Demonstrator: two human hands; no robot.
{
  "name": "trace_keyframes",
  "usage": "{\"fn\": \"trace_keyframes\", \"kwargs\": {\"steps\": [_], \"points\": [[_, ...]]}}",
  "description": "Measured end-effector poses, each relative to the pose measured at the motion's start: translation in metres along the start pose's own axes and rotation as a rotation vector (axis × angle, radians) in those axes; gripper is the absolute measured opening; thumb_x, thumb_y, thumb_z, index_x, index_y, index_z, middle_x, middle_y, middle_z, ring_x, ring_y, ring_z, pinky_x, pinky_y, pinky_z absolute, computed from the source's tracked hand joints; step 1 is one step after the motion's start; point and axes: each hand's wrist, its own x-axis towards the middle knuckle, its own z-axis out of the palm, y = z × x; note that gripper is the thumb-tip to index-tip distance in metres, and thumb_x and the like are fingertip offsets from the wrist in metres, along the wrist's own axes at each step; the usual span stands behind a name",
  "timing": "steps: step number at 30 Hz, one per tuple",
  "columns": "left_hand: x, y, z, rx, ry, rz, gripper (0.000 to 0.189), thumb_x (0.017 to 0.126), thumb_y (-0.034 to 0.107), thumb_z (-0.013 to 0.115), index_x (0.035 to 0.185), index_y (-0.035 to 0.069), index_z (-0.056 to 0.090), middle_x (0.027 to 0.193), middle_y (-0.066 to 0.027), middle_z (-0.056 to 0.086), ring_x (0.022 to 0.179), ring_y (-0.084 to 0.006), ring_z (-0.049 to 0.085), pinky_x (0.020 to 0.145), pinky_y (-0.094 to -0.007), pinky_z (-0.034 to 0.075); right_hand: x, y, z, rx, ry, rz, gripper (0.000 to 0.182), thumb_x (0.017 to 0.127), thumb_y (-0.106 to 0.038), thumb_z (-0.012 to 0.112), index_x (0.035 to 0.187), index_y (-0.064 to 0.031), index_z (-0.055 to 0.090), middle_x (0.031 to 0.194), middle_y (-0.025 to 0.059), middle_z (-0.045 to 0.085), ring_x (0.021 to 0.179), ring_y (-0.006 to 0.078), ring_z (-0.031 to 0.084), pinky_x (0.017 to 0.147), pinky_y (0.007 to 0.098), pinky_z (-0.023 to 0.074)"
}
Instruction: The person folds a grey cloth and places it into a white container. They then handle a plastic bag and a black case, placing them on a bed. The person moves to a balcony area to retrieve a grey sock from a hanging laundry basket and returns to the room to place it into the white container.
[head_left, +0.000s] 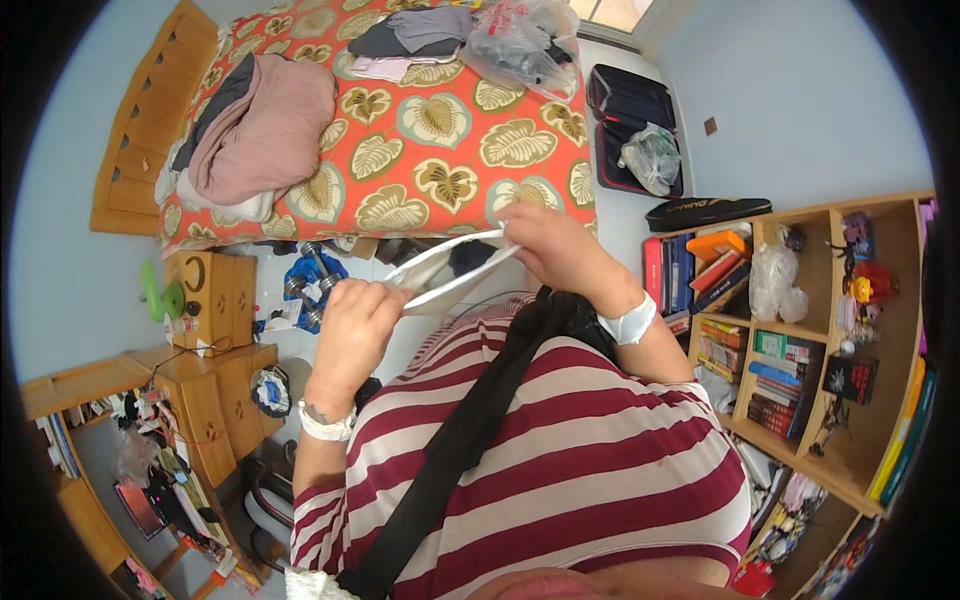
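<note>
A white fabric bag or pouch (450, 286) is stretched between my two hands in front of my striped shirt, its mouth open upward. My left hand (360, 330) grips the rim at one end, and my right hand (551, 244) grips the other end. Something dark (472, 257) shows inside the opening; what it is cannot be told. Beyond my hands is a bed with a red leaf-patterned cover (442, 169), where a folded pink quilt (262, 127), folded clothes (412, 31) and a clear plastic bag with dark contents (521, 49) lie.
An open suitcase (634, 94) holding a plastic bag lies on the floor right of the bed. Wooden shelves (817, 330) with books stand at right. Dumbbells (322, 270), a wooden bedside cabinet (232, 300) and a cluttered desk (176, 367) are at left.
</note>
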Motion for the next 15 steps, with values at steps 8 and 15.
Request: {"fn": "trace_keyframes", "kwargs": {"steps": [8,15], "points": [[0.065,0.035,0.065,0.003,-0.154,-0.189,0.018,0.069,0.009,0.075,0.081,0.006,0.063,0.092,-0.009,0.062,0.089,-0.0285,0.059,0.088,-0.0408,0.043,-0.021,0.102,-0.031,0.164,-0.095,-0.023,0.013,0.078,0.0,0.059,0.089,-0.0055,0.055,0.091,0.0117,0.059,0.087,0.0364,0.06,0.073,0.0458,0.0483],[0.149,0.077,0.13,-0.255,-0.129,-0.475,0.022,0.075,0.016,0.078,0.082,0.002,0.063,0.133,-0.0174,0.056,0.099,-0.0353,0.062,0.084,-0.0407,0.051,-0.058,0.193,-0.101,0.394,-0.186,0.105,0.01,0.081,-0.003,0.058,0.088,-0.0055,0.052,0.089,0.014,0.058,0.086,0.0373,0.058,0.072,0.0443,0.0475]]}}
